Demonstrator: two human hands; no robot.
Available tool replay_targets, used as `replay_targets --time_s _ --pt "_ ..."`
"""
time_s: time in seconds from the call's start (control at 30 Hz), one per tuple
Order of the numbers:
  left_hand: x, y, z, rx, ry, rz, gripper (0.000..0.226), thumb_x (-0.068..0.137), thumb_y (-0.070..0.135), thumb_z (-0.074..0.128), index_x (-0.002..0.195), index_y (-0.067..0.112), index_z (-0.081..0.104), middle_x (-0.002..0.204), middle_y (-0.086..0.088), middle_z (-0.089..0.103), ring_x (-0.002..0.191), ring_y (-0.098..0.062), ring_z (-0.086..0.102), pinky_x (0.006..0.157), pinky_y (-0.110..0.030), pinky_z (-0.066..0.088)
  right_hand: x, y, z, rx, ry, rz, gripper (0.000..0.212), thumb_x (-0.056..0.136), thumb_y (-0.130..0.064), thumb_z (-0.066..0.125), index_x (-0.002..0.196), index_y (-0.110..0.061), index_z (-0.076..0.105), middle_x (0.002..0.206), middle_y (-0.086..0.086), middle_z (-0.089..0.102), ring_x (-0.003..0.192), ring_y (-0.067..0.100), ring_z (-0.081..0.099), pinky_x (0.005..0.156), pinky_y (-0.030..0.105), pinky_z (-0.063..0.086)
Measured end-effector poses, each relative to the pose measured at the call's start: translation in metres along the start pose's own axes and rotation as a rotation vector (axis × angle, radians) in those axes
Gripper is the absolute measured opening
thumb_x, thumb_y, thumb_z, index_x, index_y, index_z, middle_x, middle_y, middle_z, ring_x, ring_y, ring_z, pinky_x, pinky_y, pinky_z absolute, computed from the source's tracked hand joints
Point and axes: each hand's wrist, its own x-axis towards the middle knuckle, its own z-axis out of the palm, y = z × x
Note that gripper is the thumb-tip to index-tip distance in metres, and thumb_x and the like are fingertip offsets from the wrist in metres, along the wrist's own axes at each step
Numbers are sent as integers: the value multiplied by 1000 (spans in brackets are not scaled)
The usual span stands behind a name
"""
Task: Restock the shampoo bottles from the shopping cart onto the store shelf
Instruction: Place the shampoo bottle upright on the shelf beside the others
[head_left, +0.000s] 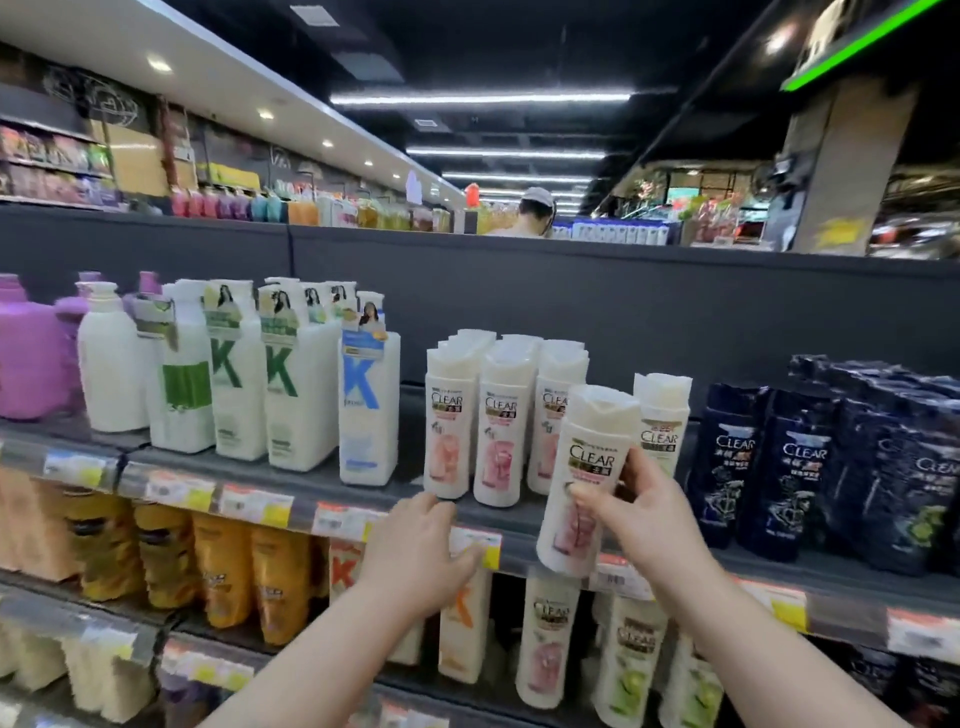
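My right hand (644, 525) grips a white Clear shampoo bottle (584, 467) with a pink label, held tilted just in front of the top shelf (322, 483). Behind it stand three rows of matching white Clear bottles (496, 421) and one more white Clear bottle (662, 415) to the right. My left hand (421, 551) hovers at the shelf's front edge, below the leftmost white bottle, fingers loosely curled and holding nothing. The shopping cart is out of view.
Tall white pump bottles with green and blue K labels (291, 384) stand left of the gap. Dark blue Clear bottles (795, 467) fill the shelf's right side. Orange bottles (223, 566) and more Clear bottles (550, 639) sit on the shelf below. A person (535, 210) stands beyond the shelving.
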Motion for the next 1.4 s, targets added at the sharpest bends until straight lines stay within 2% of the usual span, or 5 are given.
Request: replay_targets --time_s 0.13,0.4,0.57,0.73,1.4 --pt "29 -13 8 6 2 66 51 86 54 47 126 23 51 130 7 46 121 -16 42 100 -33 39 35 0 17 -61 61 31 41 80 -10 70 117 -24 58 110 -9 67 103 11 61 93 39 50" --pt "50 -27 17 0 39 108 43 87 56 44 119 29 57 120 12 49 114 -12 42 98 -30 36 71 13 34 -70 65 73 48 83 -10 68 124 -24 48 110 -14 59 95 0 55 71 15 44" --pt "53 -27 14 14 32 109 39 88 55 43 112 31 62 112 11 49 110 -12 42 95 -31 37 71 21 31 -239 81 117 52 77 -15 74 118 -25 44 105 -16 54 105 8 53 88 25 43" --pt "56 -26 12 32 9 96 36 87 55 44 106 32 64 110 10 50 110 -13 43 95 -34 37 55 40 44 -496 65 225 53 77 -22 74 123 -20 47 121 -4 60 108 14 56 85 23 42" --pt "59 -29 8 53 -43 128 37 86 54 47 109 29 64 110 8 51 108 -13 43 93 -34 38 60 39 51 -549 101 248 51 82 -21 69 127 -19 46 126 0 59 115 18 55 92 29 43"
